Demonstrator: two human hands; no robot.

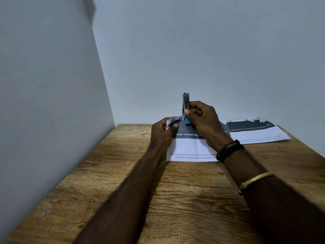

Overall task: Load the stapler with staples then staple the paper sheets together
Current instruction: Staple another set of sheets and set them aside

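From the head view, a wood-grain tabletop (123, 182) fills the lower frame, set in a corner of pale, bare walls (193, 50). At centre the right hand (202, 118) has its fingers (187, 112) curled round the stapler (185, 101), metal arm upright over a blue base, above a printed paper sheet (190, 148) (a second sheet (258, 131) lies further right). The left hand (162, 132) pinches a small crumpled packet (174, 119) just beside the stapler.

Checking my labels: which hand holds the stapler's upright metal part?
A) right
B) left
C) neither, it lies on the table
A: the right hand pinches the stapler by its upright metal part; the left hand grips a small crinkled packet.
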